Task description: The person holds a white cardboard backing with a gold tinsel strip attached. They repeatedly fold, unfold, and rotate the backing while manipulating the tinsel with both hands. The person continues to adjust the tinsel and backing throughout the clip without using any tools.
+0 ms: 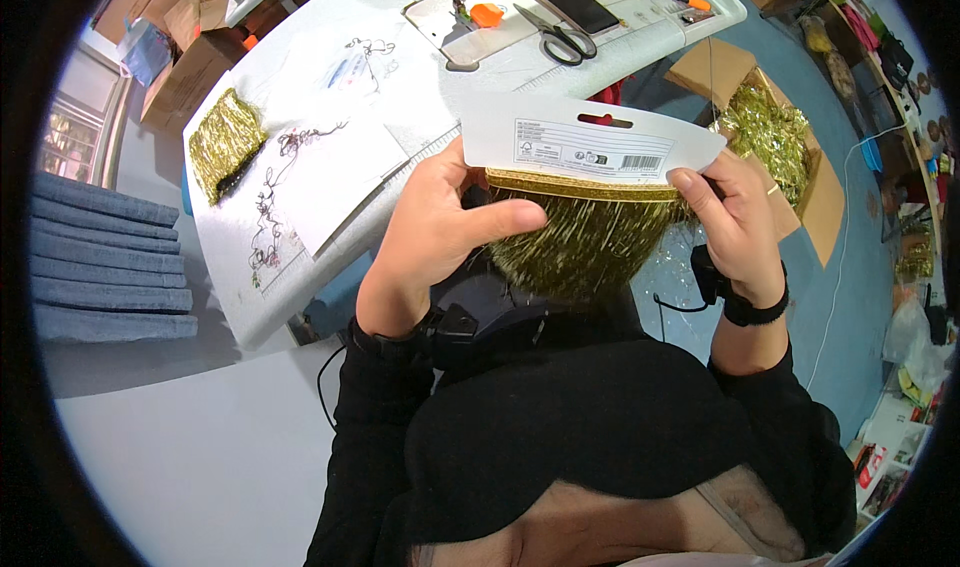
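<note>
I hold a pack of gold tinsel [585,242] with a white card header [590,137] in front of my chest. My left hand [435,232] grips its left side, thumb laid across the gold strands just under the header. My right hand [735,222] pinches the right end of the header, with a black band on that wrist. The tinsel hangs down toward my black top.
A white worktable [330,157] lies ahead with another gold tinsel bundle [225,142], black scissors [560,37], a dark phone [570,0] and a sewing machine base [445,17]. A cardboard box of gold tinsel [775,132] stands on the blue floor at right. Grey-blue slabs [105,267] are stacked at left.
</note>
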A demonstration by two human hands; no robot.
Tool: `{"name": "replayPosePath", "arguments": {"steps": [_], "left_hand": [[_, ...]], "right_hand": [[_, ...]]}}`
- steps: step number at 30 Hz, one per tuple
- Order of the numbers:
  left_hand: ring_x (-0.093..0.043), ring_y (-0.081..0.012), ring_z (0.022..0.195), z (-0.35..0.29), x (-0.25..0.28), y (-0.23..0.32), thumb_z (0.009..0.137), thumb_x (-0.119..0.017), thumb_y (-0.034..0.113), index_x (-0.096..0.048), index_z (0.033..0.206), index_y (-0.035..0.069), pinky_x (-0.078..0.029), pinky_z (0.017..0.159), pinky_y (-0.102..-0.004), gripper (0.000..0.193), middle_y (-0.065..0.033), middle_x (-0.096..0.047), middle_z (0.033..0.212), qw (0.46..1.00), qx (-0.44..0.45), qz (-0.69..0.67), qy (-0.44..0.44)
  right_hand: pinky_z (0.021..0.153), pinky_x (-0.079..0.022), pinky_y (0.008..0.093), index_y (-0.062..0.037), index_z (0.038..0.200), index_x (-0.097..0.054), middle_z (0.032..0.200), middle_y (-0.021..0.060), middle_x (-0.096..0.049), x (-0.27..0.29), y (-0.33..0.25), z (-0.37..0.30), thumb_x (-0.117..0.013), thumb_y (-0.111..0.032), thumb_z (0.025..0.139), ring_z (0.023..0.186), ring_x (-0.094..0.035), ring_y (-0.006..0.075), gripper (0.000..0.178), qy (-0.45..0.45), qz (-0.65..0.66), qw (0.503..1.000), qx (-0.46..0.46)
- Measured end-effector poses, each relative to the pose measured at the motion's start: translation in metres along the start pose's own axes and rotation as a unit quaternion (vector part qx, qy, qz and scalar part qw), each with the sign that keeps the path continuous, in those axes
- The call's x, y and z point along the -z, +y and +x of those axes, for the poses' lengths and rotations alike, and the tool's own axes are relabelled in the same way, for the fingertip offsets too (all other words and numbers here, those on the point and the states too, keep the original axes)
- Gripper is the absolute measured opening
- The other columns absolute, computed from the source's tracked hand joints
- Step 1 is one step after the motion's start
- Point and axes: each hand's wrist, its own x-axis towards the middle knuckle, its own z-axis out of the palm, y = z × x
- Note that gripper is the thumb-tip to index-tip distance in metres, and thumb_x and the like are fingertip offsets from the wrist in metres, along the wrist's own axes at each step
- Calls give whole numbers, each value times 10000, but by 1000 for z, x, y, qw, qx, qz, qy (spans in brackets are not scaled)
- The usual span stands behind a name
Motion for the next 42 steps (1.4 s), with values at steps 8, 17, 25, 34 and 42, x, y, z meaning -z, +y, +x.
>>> {"name": "replayPosePath", "arguments": {"steps": [8,17,25,34,42], "left_hand": [[-693,-164,1051,6,-25,-5,882,-837,142,-722,1221,5,-542,937,-311,384,-102,-761,1160,1000,17,22,-4],[-697,-165,1033,9,-29,-9,872,-853,188,-717,1229,-9,-550,918,-315,429,-114,-761,1152,1000,27,14,5],[-686,-110,932,3,-25,-17,924,-781,113,-751,1149,-26,-546,857,-282,266,-70,-778,1048,988,143,55,-23],[-649,-159,1088,-17,-1,-37,873,-801,112,-653,1328,9,-502,924,-303,489,-79,-714,1219,983,108,150,17],[-600,-182,875,24,-19,25,817,-820,30,-749,953,39,-483,779,-321,153,-57,-663,895,816,-293,472,162]], "right_hand": [[838,-505,335,63,1106,-681,1044,175,-692,1,2,0,-605,-93,1005,912,-668,280,201,-5,-27,1000,-6],[860,-504,331,54,1142,-688,1077,170,-695,-2,13,0,-600,-85,1002,948,-671,275,216,15,-5,1000,-5],[895,-489,292,63,1184,-683,1103,95,-709,8,27,1,-598,-126,1050,999,-631,148,247,92,107,990,-28],[880,-488,278,59,1202,-676,1098,78,-702,19,33,4,-594,-140,1062,992,-621,126,256,125,115,985,-29],[715,-448,291,53,1092,-672,909,103,-601,20,21,9,-609,-70,1009,790,-562,190,161,127,-63,989,51]]}}
